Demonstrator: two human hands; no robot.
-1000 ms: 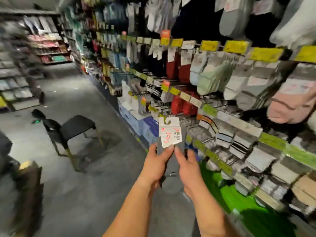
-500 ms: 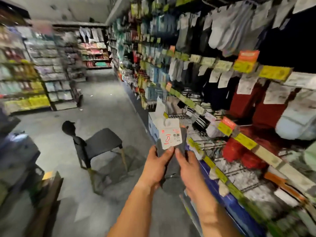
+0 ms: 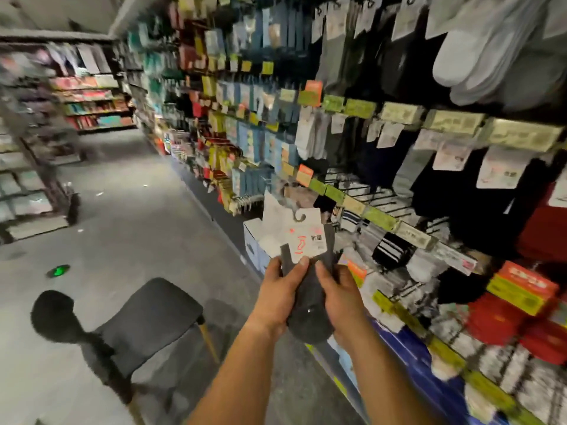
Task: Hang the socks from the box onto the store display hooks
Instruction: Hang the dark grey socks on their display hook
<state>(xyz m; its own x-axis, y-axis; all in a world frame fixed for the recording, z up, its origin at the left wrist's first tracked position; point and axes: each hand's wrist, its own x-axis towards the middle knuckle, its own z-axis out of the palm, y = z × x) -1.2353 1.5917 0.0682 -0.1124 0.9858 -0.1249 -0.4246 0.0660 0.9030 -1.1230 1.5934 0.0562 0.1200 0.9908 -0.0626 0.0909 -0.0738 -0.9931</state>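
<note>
Dark grey socks (image 3: 308,305); white tag (image 3: 302,240), red print

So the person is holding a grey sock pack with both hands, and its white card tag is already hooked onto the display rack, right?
Not quite. The head view shows both the left hand and the right hand gripping the grey sock pack, but its white card tag hangs on nothing: its hook is free in the air, in front of the display rack.
</note>
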